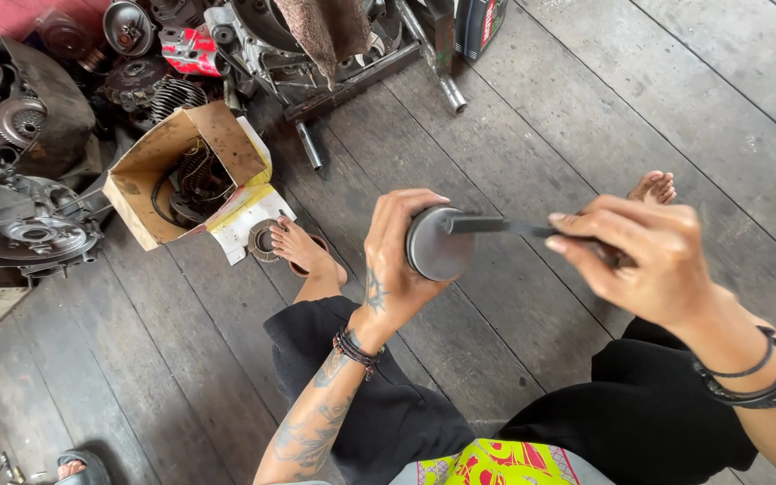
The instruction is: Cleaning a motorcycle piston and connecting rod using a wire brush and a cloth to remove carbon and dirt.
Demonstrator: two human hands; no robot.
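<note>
On the far left I see engine parts (20, 207) heaped on the plank floor (586, 117), dark housings and finned pieces packed close together. Just right of them sits an open cardboard box (186, 171) with a finned part inside it. Below the box my left foot (303, 251) rests flat on the boards, with a small metal ring (262, 241) lying just beside the toes.

At centre my left hand (397, 260) is closed around a round grey metal piece, a piston (437, 244) as far as I can tell, held up in front of me with its flat face turned toward my right side. A thin dark tool (496, 224) runs across from the right, and its tip touches the top edge of that face. My right hand (648, 256) pinches the tool's other end, fingers bunched tight around it. Behind that hand my right foot (653, 187) shows only its toes.

Above, at the top of the view, a metal frame (352, 81) lies among more parts, and a dark container (480, 22) stands just right of it.
</note>
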